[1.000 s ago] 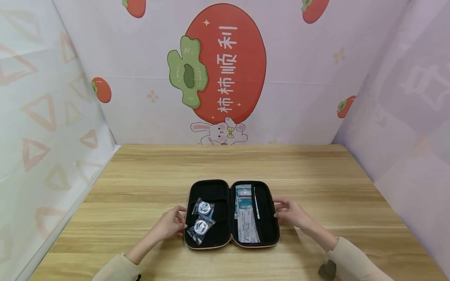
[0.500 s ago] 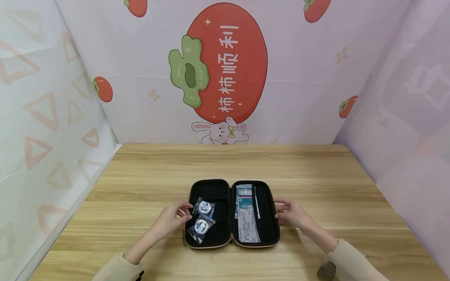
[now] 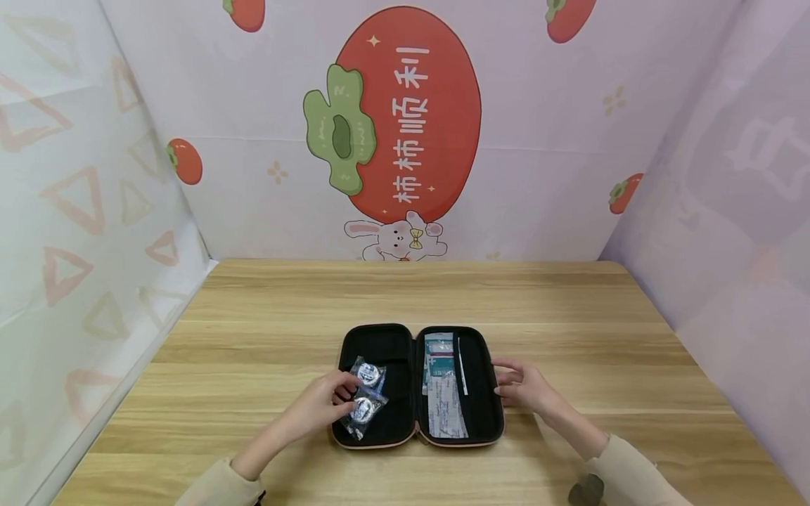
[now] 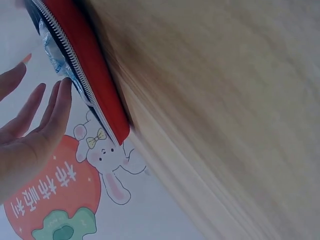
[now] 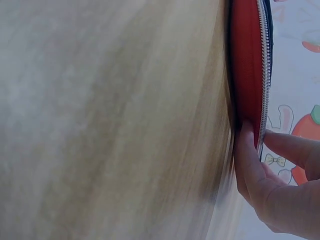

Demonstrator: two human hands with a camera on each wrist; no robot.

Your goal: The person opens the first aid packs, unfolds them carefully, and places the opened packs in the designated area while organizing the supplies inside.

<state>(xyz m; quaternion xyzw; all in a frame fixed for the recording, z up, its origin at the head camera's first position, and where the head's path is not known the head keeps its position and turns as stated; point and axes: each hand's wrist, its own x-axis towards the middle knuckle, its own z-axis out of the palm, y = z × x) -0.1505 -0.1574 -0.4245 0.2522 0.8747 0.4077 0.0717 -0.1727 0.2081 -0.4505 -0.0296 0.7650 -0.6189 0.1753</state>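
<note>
An unzipped hard zip case (image 3: 415, 379), black inside and red outside, lies opened flat. In its left half are two clear packets (image 3: 363, 409), each with a round, pale disc. My left hand (image 3: 325, 402) reaches over the left rim, its fingertips at these packets; in the left wrist view, thumb and fingers (image 4: 56, 107) stand apart. On the other side, my right hand (image 3: 525, 385) holds the right rim, with fingertips on the red wall and zipper (image 5: 265, 100) in the right wrist view. Teal-and-white flat packets (image 3: 445, 393) and a thin white stick (image 3: 463, 367) lie in the right half.
The case rests on a wood-grain table (image 3: 405, 292) near its front. Behind the table hangs a printed backdrop (image 3: 538, 126) with a large red fruit and a rabbit. Pale printed sheets close off both sides.
My left hand has moved right from the case's left edge, over the rim to the clear packets. The right hand stays at the right edge, and the case has not moved visibly.
</note>
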